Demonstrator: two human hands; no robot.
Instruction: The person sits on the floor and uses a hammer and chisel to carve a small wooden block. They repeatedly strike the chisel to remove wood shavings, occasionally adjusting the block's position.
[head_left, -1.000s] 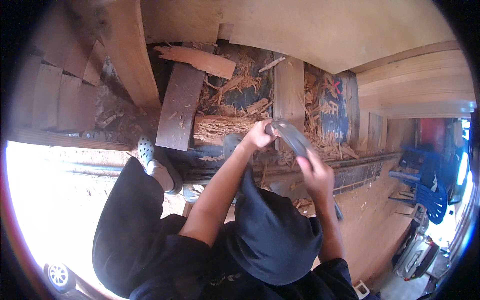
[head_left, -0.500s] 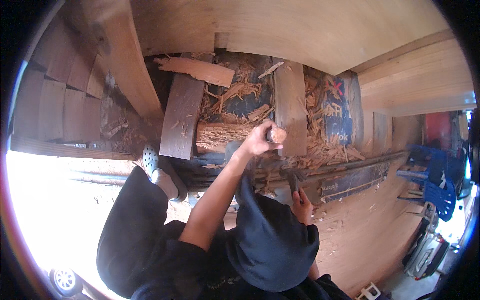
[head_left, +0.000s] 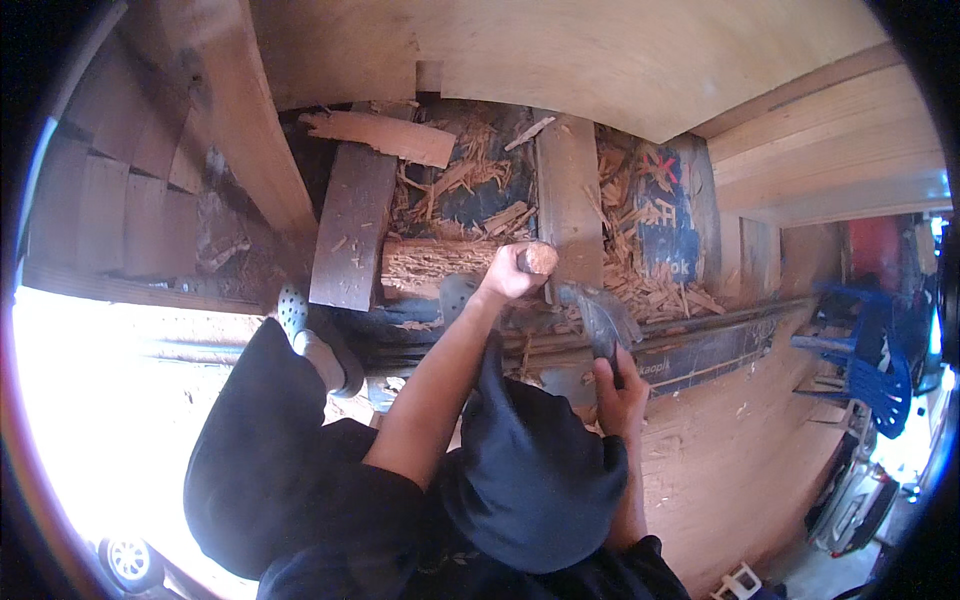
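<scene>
Splinter-strewn floor point(head_left: 500, 194) lies beyond a rough-split timber point(head_left: 432, 268); to its right, the left fingers point(head_left: 508, 266) clasp a wooden billet point(head_left: 538, 259), the right fingers point(head_left: 624, 385) a broad-bladed tool point(head_left: 602, 318).

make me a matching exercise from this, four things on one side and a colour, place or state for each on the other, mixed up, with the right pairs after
Things:
1. tool
2. chair
3. round-ended piece
4. left clog

Colour, place or state:
A. blue, at the far right of the picture
B. pale, with holes
C. gripped in the right hand
D. gripped in the left hand

Pairs: 1-C, 2-A, 3-D, 4-B
</scene>
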